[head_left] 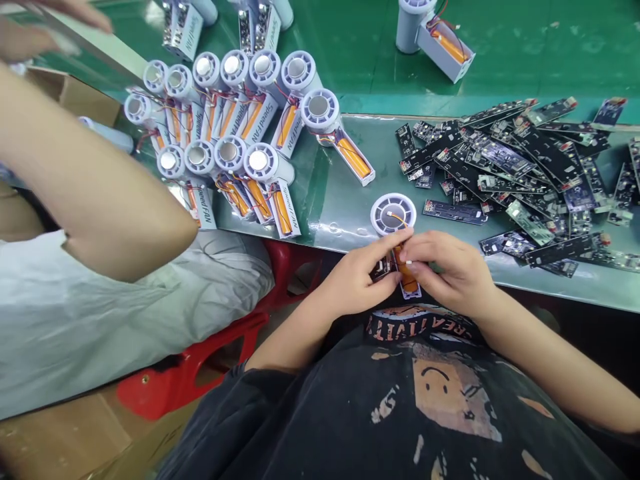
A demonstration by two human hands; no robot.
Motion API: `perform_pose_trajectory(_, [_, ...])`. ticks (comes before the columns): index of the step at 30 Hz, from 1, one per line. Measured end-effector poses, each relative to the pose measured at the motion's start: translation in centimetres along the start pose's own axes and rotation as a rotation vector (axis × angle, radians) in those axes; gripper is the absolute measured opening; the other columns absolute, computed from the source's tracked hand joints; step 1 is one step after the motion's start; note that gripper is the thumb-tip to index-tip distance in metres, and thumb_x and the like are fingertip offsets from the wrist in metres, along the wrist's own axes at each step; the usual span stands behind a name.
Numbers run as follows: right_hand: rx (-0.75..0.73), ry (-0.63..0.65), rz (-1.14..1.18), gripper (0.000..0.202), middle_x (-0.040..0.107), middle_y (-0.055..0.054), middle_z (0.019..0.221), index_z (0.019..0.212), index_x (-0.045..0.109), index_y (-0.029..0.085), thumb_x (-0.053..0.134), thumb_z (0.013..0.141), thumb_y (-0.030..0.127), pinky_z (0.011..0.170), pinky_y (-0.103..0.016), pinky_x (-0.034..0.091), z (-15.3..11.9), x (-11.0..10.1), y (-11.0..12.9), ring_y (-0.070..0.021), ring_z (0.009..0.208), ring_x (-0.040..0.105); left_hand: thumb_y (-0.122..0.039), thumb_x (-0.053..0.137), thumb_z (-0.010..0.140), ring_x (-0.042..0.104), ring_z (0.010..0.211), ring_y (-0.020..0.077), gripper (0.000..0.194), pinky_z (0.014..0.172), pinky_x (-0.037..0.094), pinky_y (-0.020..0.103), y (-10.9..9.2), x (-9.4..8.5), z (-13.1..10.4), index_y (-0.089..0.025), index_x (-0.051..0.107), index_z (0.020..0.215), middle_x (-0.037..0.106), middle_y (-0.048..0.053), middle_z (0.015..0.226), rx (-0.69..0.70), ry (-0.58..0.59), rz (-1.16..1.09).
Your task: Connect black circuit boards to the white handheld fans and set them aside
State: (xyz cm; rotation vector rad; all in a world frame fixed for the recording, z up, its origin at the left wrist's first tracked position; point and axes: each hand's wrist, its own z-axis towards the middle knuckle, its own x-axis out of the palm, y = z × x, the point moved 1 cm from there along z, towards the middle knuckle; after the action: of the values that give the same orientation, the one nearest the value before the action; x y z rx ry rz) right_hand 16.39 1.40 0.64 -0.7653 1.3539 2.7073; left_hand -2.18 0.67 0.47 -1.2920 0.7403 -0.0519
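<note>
A handheld fan with a round, pale lavender head (379,225) rests at the table's front edge, its opened handle pointing towards me. My left hand (357,277) is closed around the left side of that handle. Under its fingers shows part of a dark circuit board (383,265). An orange battery (410,285) lies in the handle. My right hand (453,270) pinches a small white connector (409,264) just above the battery. A thin yellow wire crosses the fan head. The fingers hide much of the handle's inside.
Several more opened fans (263,160) stand grouped at the left. A single fan (345,143) stands closer, another (445,50) farther back. Circuit boards (500,160) are heaped at the right. A co-worker's arm (95,180) reaches in from the left, near a red stool (200,363).
</note>
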Motion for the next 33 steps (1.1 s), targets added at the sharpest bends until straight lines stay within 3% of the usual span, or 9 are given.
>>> perform_pose_trajectory(4, [0.079,0.000,-0.044,0.011,0.070,-0.003,0.085,0.092,0.065,0.022,0.057,0.090,0.014,0.069,-0.030,0.053,-0.1,0.4,0.0,-0.0156,0.079,0.065,-0.019,0.053,0.083,0.053,0.061,0.0114,0.047,0.060,0.048,0.025,0.5,0.5,-0.7,-0.025,0.040,0.128,0.054,-0.004,0.076,-0.098,-0.100,-0.300])
perform_pose_trajectory(7, [0.099,-0.002,-0.073,0.007,0.069,-0.003,0.083,0.091,0.066,0.021,0.060,0.090,0.016,0.068,-0.029,0.051,-0.1,0.6,0.1,-0.0153,0.078,0.064,-0.023,0.052,0.086,0.046,0.058,0.0090,0.025,0.056,0.043,0.023,0.8,1.2,-1.2,-0.025,0.042,0.108,0.048,-0.005,0.075,-0.169,-0.181,-0.413])
perform_pose_trajectory(10, [0.108,0.002,-0.142,0.010,0.068,-0.003,0.084,0.091,0.068,0.022,0.059,0.092,0.020,0.068,-0.029,0.050,-0.1,0.8,0.2,-0.0158,0.076,0.063,-0.030,0.052,0.091,0.047,0.059,0.0094,0.014,0.056,0.043,0.024,0.8,1.6,-1.5,-0.023,0.048,0.102,0.049,-0.003,0.075,-0.222,-0.231,-0.375])
perform_pose_trajectory(18, [0.017,0.089,-0.549,0.020,0.068,-0.003,0.079,0.086,0.072,0.022,0.055,0.096,0.025,0.062,-0.032,0.033,-0.6,1.1,1.0,-0.0151,0.070,0.055,-0.047,0.062,0.090,0.050,0.059,0.0114,0.026,0.056,0.043,0.025,0.9,1.5,-1.4,-0.022,0.054,0.087,0.051,-0.004,0.065,-0.323,-0.255,-0.386])
perform_pose_trajectory(24, [0.114,-0.019,-0.333,0.013,0.070,-0.005,0.083,0.088,0.073,0.021,0.060,0.092,0.022,0.066,-0.032,0.043,-0.4,1.4,0.5,-0.0172,0.075,0.061,-0.050,0.062,0.090,0.038,0.042,0.0062,0.031,0.043,0.033,0.020,1.1,2.1,-1.4,-0.022,0.051,0.088,0.040,-0.010,0.053,-0.375,-0.226,-0.582])
perform_pose_trajectory(28, [0.148,-0.047,-0.249,0.013,0.068,-0.004,0.080,0.083,0.072,0.021,0.061,0.089,0.020,0.067,-0.032,0.045,-0.2,1.5,0.4,-0.0168,0.074,0.059,-0.042,0.072,0.080,0.043,0.045,0.0032,0.036,0.044,0.040,0.017,1.0,2.3,-1.3,-0.024,0.045,0.096,0.053,-0.009,0.072,-0.378,-0.262,-0.819])
perform_pose_trajectory(33, [0.158,-0.037,-0.403,0.014,0.069,-0.004,0.082,0.082,0.072,0.022,0.061,0.091,0.023,0.070,-0.035,0.038,-0.3,1.4,1.1,-0.0188,0.076,0.055,-0.034,0.071,0.077,0.060,0.055,0.0088,0.030,0.052,0.054,0.020,1.0,2.0,-1.4,-0.020,0.051,0.094,0.060,-0.005,0.068,-0.605,-0.213,-0.983])
